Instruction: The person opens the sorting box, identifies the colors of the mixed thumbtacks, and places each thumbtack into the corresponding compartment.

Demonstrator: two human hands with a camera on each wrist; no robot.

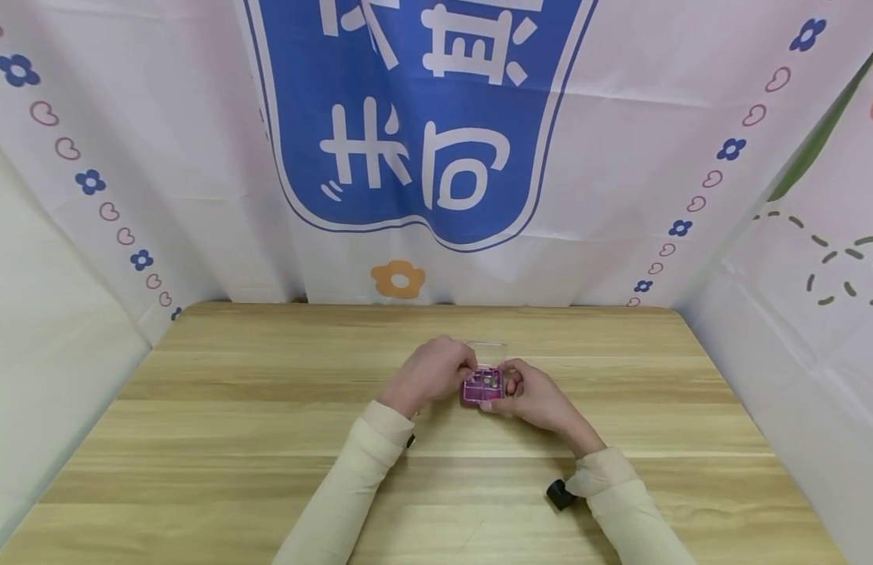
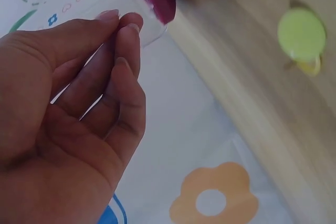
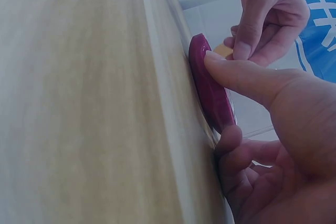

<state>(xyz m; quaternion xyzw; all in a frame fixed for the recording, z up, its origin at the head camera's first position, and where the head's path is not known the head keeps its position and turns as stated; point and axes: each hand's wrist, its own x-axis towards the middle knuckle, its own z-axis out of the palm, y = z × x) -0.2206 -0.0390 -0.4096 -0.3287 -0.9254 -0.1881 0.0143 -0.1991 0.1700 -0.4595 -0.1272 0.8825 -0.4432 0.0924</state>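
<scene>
A small magenta pill box [image 1: 481, 395] with several compartments lies on the wooden table, its clear lid [image 1: 487, 351] raised at the back. Small pale and greenish pieces [image 1: 491, 381] show in its right compartments. My right hand [image 1: 538, 396] grips the box from the right; in the right wrist view the thumb lies on the magenta side [image 3: 210, 90]. At the box's left edge is my left hand [image 1: 436, 373]. Its fingers are curled, with thumb tip and fingertips together in the left wrist view, and nothing shows between them.
A round yellow-green object [image 2: 302, 34] with a yellow part lies on the table, blurred in the left wrist view. A black device [image 1: 561, 494] sits by my right cuff. Behind the table's back edge hangs a white curtain [image 1: 620, 157] with a blue emblem.
</scene>
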